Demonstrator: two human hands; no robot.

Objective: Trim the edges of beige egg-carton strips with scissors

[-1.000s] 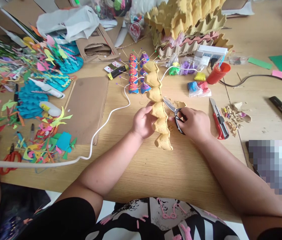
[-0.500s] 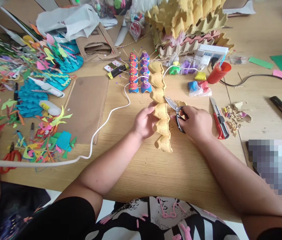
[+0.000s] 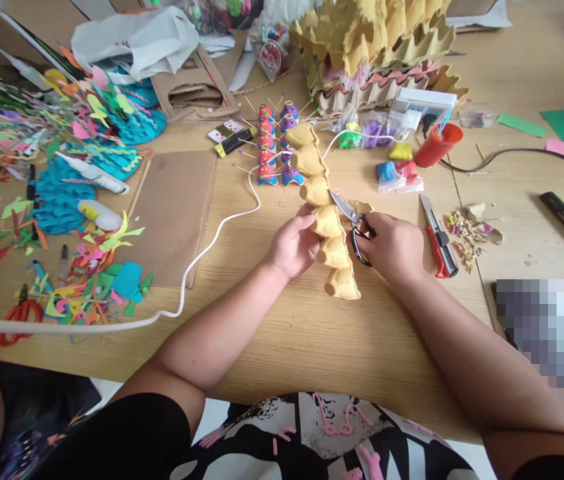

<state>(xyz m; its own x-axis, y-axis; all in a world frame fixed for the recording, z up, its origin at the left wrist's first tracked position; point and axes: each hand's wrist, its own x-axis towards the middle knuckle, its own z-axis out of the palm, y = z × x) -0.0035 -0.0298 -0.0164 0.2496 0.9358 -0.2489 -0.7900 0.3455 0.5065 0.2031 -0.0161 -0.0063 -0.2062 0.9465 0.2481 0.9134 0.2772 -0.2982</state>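
Note:
My left hand (image 3: 295,245) grips a yellow egg-carton strip (image 3: 335,252) by its left edge, near the middle. The strip is a single row of several cups and slants from upper left to lower right. In my right hand (image 3: 396,247) is a pair of black-handled scissors (image 3: 349,212), fingers wrapped round the handles. The blade tips meet the strip's right edge, level with the cup above my left hand. A small yellow carton scrap (image 3: 362,207) lies just behind the scissors. Beyond the strip's top stand a red painted carton caterpillar (image 3: 267,147) and a purple one (image 3: 289,127).
A utility knife (image 3: 439,237) with its blade out lies right of my right hand, beside shavings. A white cable (image 3: 227,220) crosses the left side. Coloured paper scraps, orange scissors (image 3: 21,317) and cardboard (image 3: 169,213) lie left. Egg trays (image 3: 372,47) are stacked behind; a red cup (image 3: 439,143) leans nearby.
The egg-carton strip has turned: its upper end swung left over the purple caterpillar, its lower end right. My left hand shifted slightly right. The scissors stay nearly in place.

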